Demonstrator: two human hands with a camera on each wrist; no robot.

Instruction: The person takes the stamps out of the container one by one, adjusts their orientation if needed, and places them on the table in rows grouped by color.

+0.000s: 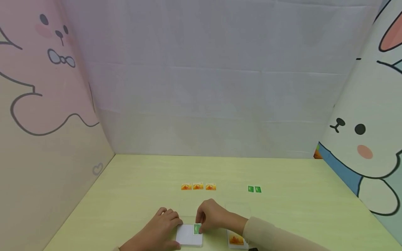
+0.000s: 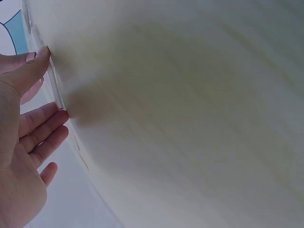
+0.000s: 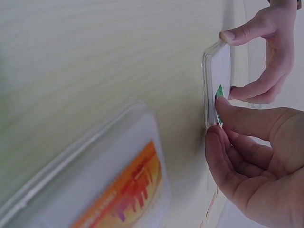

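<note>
A flat white block with a clear edge lies on the table close to me. My left hand holds it from the left, thumb near one corner and fingertips at the far one. At its right end my right hand pinches a small green stamp, which overlaps the white face. In the right wrist view the right thumb lies on the green stamp while the fingers curl at the block's edge. The left wrist view shows left fingertips at the clear edge.
A second clear-edged block with an orange stamp lies to the right, partly under my right forearm. Farther back are three orange stamps in a row and two green stamps. A white sheet and printed side panels surround the table.
</note>
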